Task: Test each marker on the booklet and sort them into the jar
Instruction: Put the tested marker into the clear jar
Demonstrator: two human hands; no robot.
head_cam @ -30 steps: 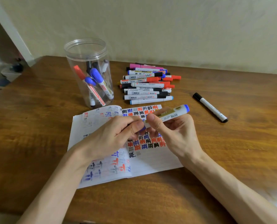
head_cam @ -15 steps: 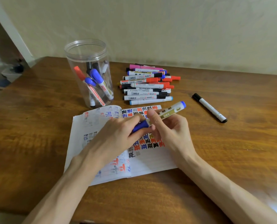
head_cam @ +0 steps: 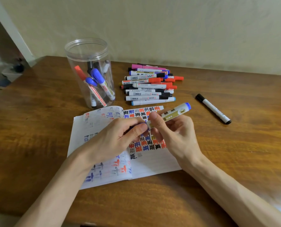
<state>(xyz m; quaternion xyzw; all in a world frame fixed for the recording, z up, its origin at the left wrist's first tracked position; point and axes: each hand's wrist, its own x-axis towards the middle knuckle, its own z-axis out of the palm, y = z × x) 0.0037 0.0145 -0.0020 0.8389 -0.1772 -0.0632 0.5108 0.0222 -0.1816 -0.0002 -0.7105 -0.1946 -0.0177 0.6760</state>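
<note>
The step in hand is the testing of one marker [head_cam: 172,113] above the booklet [head_cam: 152,163]. The right hand [head_cam: 177,133] has its grip closed round the barrel, and the left hand [head_cam: 116,140] pinches the near end, where a sliver of blue cap [head_cam: 142,124] shows. Whether the cap is going on or coming off cannot be told. If off, the next move is probably a stroke on the bare paper at 5 o'clock; if on, a drop into the jar [head_cam: 87,51] at 11 o'clock. The marker is white with a gold label and a blue tail pointing to 2 o'clock. The untested pile [head_cam: 149,86] lies at 12 o'clock.
</note>
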